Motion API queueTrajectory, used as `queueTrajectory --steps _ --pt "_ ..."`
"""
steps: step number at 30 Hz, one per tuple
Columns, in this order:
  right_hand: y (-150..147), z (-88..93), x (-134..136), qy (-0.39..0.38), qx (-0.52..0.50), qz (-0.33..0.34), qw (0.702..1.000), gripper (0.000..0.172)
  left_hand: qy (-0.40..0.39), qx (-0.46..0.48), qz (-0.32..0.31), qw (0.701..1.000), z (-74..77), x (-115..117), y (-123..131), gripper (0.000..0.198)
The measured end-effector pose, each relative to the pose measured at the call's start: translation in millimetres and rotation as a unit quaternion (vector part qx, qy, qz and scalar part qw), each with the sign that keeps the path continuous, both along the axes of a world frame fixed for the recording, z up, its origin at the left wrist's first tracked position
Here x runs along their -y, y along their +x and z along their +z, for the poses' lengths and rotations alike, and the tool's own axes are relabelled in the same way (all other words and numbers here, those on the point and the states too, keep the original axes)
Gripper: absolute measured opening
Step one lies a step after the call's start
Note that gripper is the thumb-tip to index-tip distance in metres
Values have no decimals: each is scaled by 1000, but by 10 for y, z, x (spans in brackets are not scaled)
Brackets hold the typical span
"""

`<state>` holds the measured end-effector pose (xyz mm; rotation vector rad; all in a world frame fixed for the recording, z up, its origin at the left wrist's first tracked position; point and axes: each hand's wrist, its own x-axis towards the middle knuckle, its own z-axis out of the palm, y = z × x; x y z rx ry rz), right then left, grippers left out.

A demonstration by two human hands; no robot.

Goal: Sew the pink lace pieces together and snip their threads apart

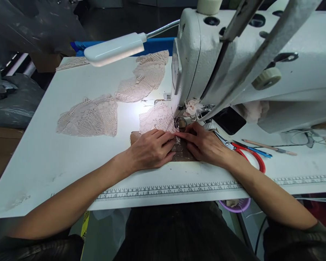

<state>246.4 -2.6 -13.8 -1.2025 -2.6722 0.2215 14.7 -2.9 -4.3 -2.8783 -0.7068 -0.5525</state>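
Note:
A pale pink lace piece point(155, 119) lies at the foot of the white sewing machine point(191, 47), its near edge under my fingers. My left hand point(153, 149) rests on that edge from the left, fingers together and curled onto the lace. From the right, my right hand point(208, 145) holds the same edge, forefinger stretched toward the left fingertips and thumb tucked below. Both hands are closed on the lace, just in front of the presser foot area. Beneath them sits a brown sheet point(185, 154). The needle tip cannot be made out.
More lace pieces point(91, 117) lie left and behind point(149, 76). A white lamp point(115, 49) overhangs the table. Red-handled scissors point(256, 157), a pencil point(268, 147), a blue pen point(256, 151) and a black phone point(229, 120) are right. A printed ruler point(163, 192) follows the front edge.

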Motion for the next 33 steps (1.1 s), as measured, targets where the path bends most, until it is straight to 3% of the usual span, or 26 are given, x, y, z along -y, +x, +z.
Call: queueTrajectory --steps 24,33 --pt "-113 92 23 -20 81 -55 995 46 -41 15 23 999 -114 -192 -67 36" --pt "-15 -8 10 -18 -47 -38 998 43 -47 -9 12 999 -42 -244 -73 42"
